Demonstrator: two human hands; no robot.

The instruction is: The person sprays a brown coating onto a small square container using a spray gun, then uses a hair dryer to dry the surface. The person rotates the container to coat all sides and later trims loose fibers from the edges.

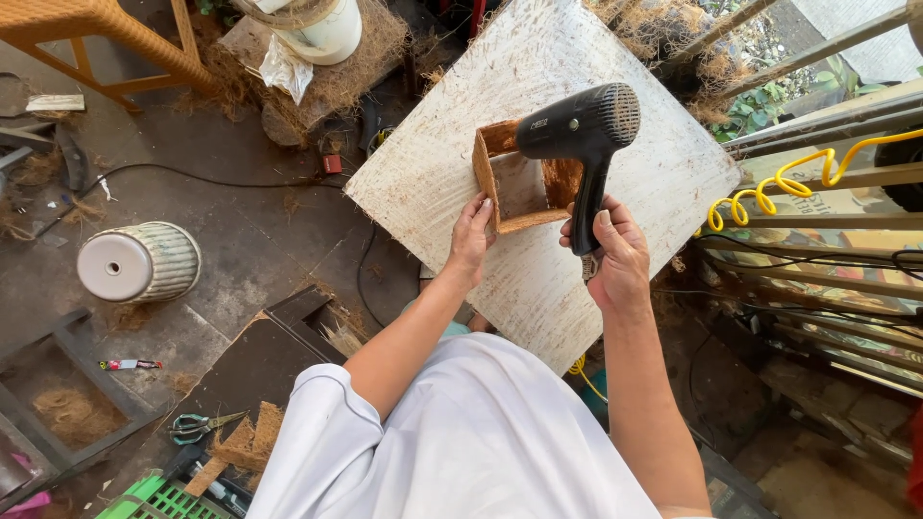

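A: What do the hands have?

B: The right hand (618, 252) is wrapped around the handle of a black hair dryer (580, 130), nozzle turned into the square coir box (522, 183), seemingly to blow air inside it. The left hand (471, 235) pinches the box's near left corner, apparently steadying it.

A: And where does the box lie?

B: Centre of the frame, just above both hands, on a worn white board (433, 163). Lower left, scissors (200, 424) lie on the floor; an overturned ribbed pot (144, 261) sits at left, a coiled yellow hose (769, 187) at right.
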